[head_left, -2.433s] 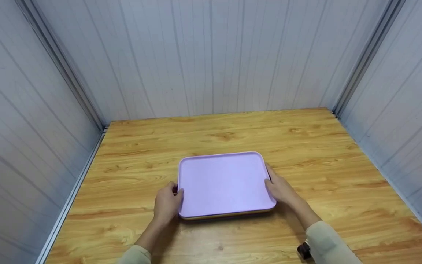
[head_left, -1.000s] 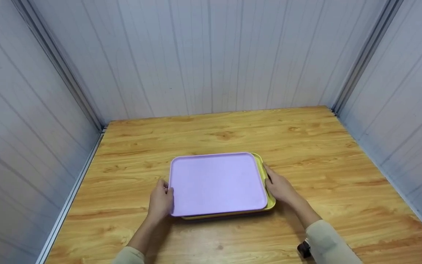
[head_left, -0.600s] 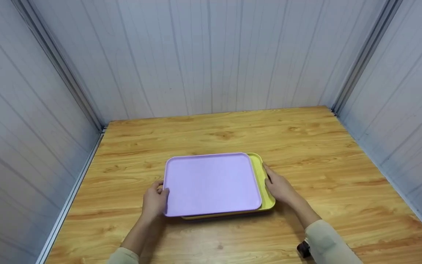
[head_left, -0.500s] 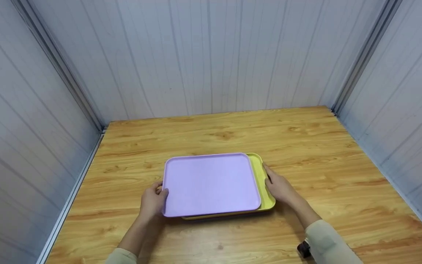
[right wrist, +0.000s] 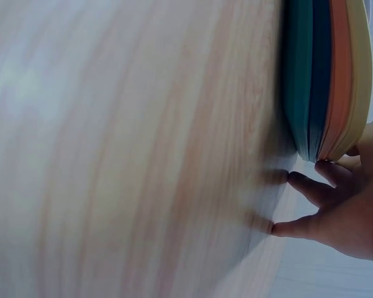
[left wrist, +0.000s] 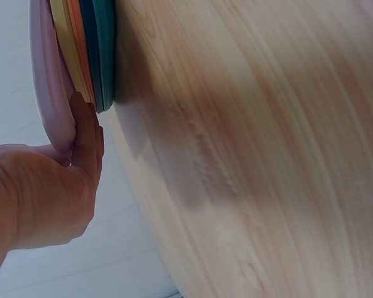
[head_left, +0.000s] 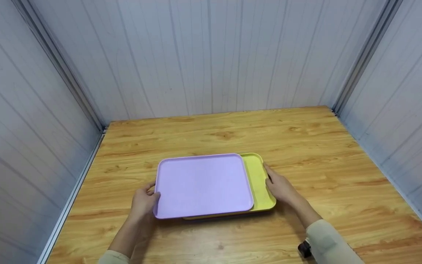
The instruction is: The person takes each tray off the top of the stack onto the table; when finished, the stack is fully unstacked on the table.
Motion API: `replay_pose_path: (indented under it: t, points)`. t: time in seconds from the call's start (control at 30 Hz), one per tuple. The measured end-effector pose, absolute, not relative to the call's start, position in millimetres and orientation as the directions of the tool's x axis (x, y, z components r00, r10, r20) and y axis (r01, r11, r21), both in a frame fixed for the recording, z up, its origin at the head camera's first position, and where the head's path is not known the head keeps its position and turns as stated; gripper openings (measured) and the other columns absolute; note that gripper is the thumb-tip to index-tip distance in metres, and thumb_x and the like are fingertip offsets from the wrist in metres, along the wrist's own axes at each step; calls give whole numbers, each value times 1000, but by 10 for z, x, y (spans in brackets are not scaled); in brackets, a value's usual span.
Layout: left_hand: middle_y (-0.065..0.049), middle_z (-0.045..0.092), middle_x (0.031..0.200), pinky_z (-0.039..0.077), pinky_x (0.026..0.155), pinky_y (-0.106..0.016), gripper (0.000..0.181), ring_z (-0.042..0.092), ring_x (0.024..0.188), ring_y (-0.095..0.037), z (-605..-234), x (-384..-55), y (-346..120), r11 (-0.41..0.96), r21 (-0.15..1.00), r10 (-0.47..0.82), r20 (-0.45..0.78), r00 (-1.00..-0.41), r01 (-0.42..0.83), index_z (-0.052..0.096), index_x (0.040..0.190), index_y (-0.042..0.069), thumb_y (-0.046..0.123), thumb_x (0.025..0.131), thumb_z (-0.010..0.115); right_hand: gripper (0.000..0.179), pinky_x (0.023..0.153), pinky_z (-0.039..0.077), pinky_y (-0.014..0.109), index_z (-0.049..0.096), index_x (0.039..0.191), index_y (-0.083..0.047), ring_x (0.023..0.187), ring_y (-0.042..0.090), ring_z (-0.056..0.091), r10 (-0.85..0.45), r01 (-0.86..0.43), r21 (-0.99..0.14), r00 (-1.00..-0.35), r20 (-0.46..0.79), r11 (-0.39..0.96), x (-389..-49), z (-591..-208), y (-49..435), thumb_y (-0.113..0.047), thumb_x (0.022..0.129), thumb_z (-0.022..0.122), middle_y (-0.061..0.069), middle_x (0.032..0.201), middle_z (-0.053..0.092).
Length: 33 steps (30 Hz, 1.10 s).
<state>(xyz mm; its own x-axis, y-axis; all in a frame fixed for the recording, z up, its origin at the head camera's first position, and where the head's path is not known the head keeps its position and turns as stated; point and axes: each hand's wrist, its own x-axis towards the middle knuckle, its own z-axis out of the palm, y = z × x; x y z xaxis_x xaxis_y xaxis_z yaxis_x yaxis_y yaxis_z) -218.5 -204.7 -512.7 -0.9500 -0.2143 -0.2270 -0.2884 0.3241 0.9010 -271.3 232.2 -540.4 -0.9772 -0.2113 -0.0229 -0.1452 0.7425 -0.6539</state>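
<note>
Well beyond the fingers of the left hand (head_left: 143, 202) and the right hand (head_left: 281, 187), the scene is being closed in by pale walls (head_left: 211, 55), with more wall out to either side. Beneath the fingers, everything is being carried by a wooden bench (head_left: 218, 134). Between the two sets of fingers, a stack of trays (right wrist: 326, 93) is being borne: the lowest place is being taken by a green tray (right wrist: 298, 68), followed upward by a dark blue tray (right wrist: 321, 68), an orange tray (right wrist: 341, 68) and a yellow tray (head_left: 258, 183). A purple tray (head_left: 203, 187) is being supported on top, offset toward the left fingers, so a yellow strip is being left uncovered beside the right fingers. The purple tray's left end is being pinched by the left hand, thumb above, other fingers below. The stack's right end is being touched by the right hand, its fingers being held spread, two tips being rested on the bench. Behind the right fingers, a small dark object (head_left: 304, 249) is being partly hidden by a pale sleeve (head_left: 330, 240).
</note>
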Motion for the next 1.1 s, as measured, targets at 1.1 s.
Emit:
replay_pose_path:
  t: [1.1]
  points:
    - [-28,67,102,58,66,-39,45,67,79,-23,-5199,-2025,-2616,212,915,-315,-268,-910,-343,46,142,-13,-2,98,50,57,66,48,37,19,161,-4,61,19,50,-212,-108,-685,-975,-69,721,-2689,-5386,2323,-13,107,38,25,155,38]
